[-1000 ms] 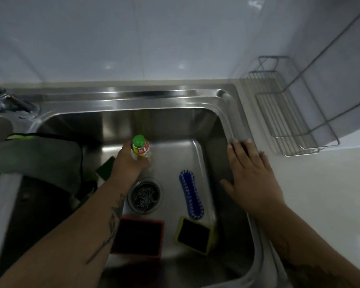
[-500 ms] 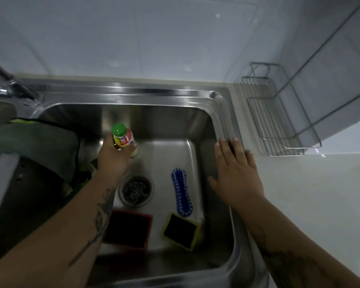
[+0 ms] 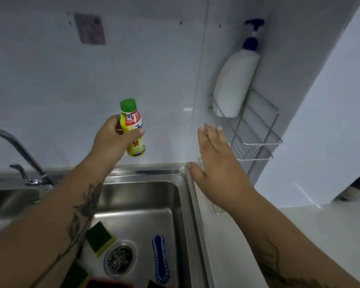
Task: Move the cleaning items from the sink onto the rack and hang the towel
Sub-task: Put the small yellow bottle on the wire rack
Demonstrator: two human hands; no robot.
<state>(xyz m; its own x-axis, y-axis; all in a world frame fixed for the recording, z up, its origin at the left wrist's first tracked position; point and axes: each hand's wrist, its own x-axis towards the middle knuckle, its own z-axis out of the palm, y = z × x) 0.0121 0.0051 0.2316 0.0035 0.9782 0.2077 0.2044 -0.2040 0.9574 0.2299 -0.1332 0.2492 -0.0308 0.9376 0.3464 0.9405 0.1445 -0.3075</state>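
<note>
My left hand [image 3: 112,142] grips a yellow bottle with a green cap [image 3: 132,127], held upright above the back rim of the steel sink [image 3: 183,204]. My right hand [image 3: 214,163] hovers flat with fingers spread, just in front of the wire rack [image 3: 256,132] on the right wall. Down in the basin lie a green and yellow sponge [image 3: 100,238], a blue brush [image 3: 160,258], a steel scourer in the drain [image 3: 120,259] and a second green sponge [image 3: 75,275]. A red item shows only at the bottom edge. The towel is out of view.
A white pump bottle with a blue head [image 3: 236,80] stands in the rack's back end. The faucet [image 3: 19,150] rises at the left. White countertop [image 3: 299,235] lies right of the sink, with tiled walls behind.
My left hand has lifted the yellow bottle out of the basin, up and toward the right. My right hand left the sink's rim and rose toward the rack. The view tilted upward.
</note>
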